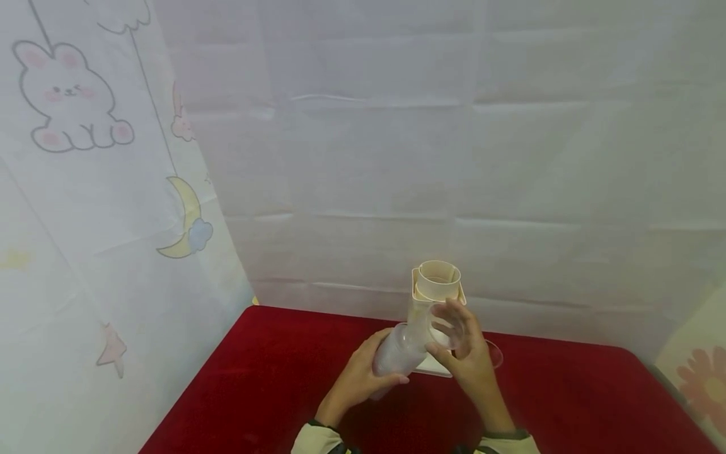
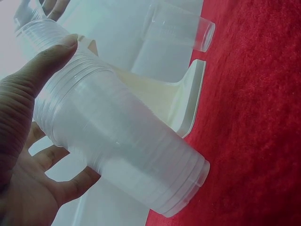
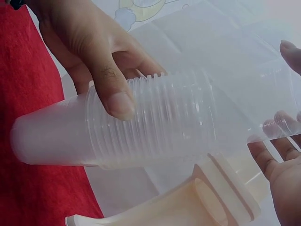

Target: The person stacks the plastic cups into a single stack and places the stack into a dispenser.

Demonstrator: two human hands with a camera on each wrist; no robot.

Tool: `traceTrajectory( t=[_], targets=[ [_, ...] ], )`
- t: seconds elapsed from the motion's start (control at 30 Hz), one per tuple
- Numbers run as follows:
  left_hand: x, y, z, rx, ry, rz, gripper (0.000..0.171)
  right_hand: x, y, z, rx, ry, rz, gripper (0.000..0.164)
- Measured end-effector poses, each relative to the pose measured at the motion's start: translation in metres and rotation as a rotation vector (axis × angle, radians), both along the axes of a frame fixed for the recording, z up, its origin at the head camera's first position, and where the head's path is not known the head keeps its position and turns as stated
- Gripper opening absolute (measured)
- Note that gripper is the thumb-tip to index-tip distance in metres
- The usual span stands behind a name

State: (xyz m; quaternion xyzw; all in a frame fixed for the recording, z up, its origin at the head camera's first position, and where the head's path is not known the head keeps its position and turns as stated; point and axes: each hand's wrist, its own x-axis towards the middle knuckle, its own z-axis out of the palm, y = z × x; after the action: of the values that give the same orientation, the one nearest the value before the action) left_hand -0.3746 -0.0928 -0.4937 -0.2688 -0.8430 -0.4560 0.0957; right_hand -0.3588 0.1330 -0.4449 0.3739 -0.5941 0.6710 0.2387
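My left hand (image 1: 360,372) grips a stack of nested clear plastic cups (image 2: 117,127), its thumb and fingers around the ridged rims. The stack is tilted, with the bases toward the table in the left wrist view. At its rim end, my right hand (image 1: 467,350) holds a clear plastic cup (image 3: 249,101), thumb on one side and fingers on the other. Whether that cup is fully apart from the stack cannot be seen. Just behind the hands stands a cream cup holder (image 1: 439,284) with a round open top, its lower part partly hidden by the cups.
Another clear cup (image 2: 181,30) stands on the red tablecloth (image 1: 272,372), beside the holder and partly behind my right hand in the head view. Behind the table hangs a pale creased sheet (image 1: 363,164); a printed sheet (image 1: 74,208) covers the left side.
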Motion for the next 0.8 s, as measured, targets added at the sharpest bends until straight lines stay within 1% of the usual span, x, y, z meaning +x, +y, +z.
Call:
traceTrajectory(
  t=[0.23,0.33,0.43,0.5,0.57,0.67,0.8],
  targets=[
    [-0.0001,0.0001,-0.0009,0.004,0.019,-0.005,0.085,0.0007,-0.0051,-0.0014,0.003,0.008,-0.020,0.081],
    [-0.0013,0.0003,-0.0014,0.010,0.038,-0.008,0.085,0.0002,-0.0063,-0.0014,-0.007,0.028,-0.012,0.079],
    [-0.0014,0.0004,-0.0011,0.009,0.034,-0.005,0.084,-0.0011,-0.0068,-0.0016,-0.007,0.051,-0.004,0.077],
    [-0.0010,0.0003,-0.0011,0.006,0.026,-0.004,0.084,-0.0014,-0.0070,-0.0024,0.017,0.036,-0.016,0.077],
    [-0.0004,0.0005,-0.0017,0.001,0.013,-0.001,0.083,-0.0017,-0.0067,-0.0042,0.043,0.003,-0.036,0.077],
    [-0.0004,0.0006,-0.0019,-0.003,0.014,0.004,0.083,-0.0030,-0.0062,-0.0061,0.087,-0.036,-0.065,0.078],
    [-0.0012,0.0003,-0.0013,-0.012,0.032,0.011,0.084,-0.0075,-0.0069,-0.0079,0.086,-0.018,-0.076,0.078]
  ],
)
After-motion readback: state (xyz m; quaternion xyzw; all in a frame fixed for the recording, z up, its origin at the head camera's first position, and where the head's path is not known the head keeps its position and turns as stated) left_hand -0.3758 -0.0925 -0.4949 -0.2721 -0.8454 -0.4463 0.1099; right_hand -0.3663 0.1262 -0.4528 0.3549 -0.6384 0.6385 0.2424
